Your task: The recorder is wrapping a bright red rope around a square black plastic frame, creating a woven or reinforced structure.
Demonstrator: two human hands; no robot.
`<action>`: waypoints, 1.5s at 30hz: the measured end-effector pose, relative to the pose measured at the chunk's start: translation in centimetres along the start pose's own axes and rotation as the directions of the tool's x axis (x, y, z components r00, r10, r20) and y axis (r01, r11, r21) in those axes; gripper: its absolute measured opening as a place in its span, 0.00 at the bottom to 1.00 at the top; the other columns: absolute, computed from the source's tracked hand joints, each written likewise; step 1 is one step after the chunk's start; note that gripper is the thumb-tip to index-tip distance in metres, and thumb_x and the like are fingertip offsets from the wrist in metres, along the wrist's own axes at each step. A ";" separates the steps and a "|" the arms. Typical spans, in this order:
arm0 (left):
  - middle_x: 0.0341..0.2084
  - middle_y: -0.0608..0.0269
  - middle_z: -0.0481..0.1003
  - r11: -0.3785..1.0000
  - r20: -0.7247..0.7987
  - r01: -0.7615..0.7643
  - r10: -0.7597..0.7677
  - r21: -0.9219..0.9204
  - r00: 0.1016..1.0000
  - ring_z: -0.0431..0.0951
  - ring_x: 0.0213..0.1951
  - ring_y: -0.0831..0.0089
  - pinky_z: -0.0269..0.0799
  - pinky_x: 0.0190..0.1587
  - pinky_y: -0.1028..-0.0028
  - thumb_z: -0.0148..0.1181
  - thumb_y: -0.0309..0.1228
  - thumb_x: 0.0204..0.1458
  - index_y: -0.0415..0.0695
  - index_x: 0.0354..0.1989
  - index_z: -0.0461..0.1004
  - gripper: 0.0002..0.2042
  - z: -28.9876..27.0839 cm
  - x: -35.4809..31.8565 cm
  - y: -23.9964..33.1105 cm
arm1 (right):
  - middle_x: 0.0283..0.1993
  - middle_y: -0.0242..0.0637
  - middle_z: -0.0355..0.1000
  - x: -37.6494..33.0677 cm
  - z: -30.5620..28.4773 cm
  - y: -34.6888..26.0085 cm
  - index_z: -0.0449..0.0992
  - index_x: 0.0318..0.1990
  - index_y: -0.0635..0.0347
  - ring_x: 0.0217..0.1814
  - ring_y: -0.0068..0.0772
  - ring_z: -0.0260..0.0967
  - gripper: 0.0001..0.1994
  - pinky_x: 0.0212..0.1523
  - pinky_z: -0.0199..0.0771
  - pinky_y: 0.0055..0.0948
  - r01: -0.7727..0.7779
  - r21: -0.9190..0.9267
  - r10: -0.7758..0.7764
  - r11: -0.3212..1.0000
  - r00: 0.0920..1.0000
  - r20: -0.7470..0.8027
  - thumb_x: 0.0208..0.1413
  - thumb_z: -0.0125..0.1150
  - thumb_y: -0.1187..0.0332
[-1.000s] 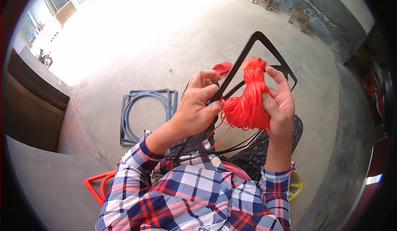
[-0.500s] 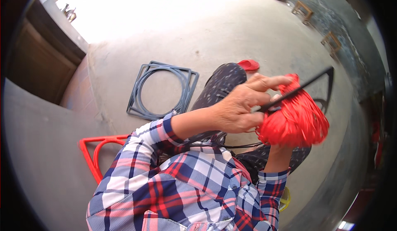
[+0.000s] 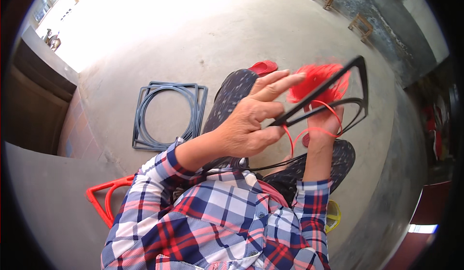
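Frame point(image 3: 317, 93) and cord point(image 3: 316, 76) before us
Left hand point(image 3: 256, 120) pinches frame, two fingers raised; right hand point(image 3: 326, 120), three o'clock under cord, closure we can't tell. Let's keep slack untangled.

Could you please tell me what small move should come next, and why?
Probably the right hand should gently draw the red bundle away from the black frame, because the red strand hangs in a loose loop while the left hand grips the frame.
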State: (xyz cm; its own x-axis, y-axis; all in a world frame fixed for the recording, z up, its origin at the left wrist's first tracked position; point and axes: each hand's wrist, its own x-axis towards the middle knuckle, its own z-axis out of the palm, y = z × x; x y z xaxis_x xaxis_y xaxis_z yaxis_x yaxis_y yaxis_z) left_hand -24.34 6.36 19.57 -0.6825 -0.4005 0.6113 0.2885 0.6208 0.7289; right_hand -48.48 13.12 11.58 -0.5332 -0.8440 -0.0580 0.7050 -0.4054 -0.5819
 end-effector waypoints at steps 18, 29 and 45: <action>0.21 0.64 0.75 0.666 -0.068 0.512 -0.642 -0.542 0.764 0.74 0.21 0.80 0.71 0.23 0.79 0.55 0.27 0.59 0.39 0.39 0.68 0.05 -3.6 -1.9 -2.1 | 0.15 0.29 0.65 -14.0 -2.0 -16.9 0.58 0.41 0.61 0.12 0.24 0.61 0.14 0.26 0.66 0.26 0.205 0.192 -0.276 0.960 0.810 0.517 0.68 0.42 0.58; 0.24 0.64 0.75 0.794 -0.045 0.502 -0.547 -0.342 0.836 0.76 0.26 0.81 0.73 0.29 0.79 0.57 0.25 0.58 0.37 0.36 0.70 0.05 -2.8 -2.1 -1.1 | 0.66 0.52 0.63 -9.5 -4.7 -9.1 0.58 0.66 0.67 0.67 0.51 0.60 0.31 0.69 0.52 0.56 0.137 0.139 -0.143 0.981 0.989 0.029 0.55 0.51 0.66; 0.69 0.44 0.54 0.978 0.087 -0.021 0.040 -0.206 0.995 0.60 0.67 0.47 0.63 0.62 0.61 0.58 0.17 0.45 0.34 0.21 0.66 0.07 -1.1 1.5 -0.1 | 0.42 0.45 0.78 -4.1 5.0 -2.0 0.71 0.49 0.68 0.46 0.35 0.76 0.17 0.51 0.75 0.33 -0.057 -0.028 0.063 0.998 0.915 0.397 0.64 0.55 0.60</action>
State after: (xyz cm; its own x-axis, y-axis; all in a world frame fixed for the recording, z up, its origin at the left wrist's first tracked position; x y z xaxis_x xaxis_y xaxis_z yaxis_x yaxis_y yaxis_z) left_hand -24.67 4.97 20.75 -0.7265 -0.3152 0.6106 0.4352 0.4767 0.7638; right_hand -45.43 15.66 17.03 -0.2576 -0.9379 0.2324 0.7207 -0.3467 -0.6004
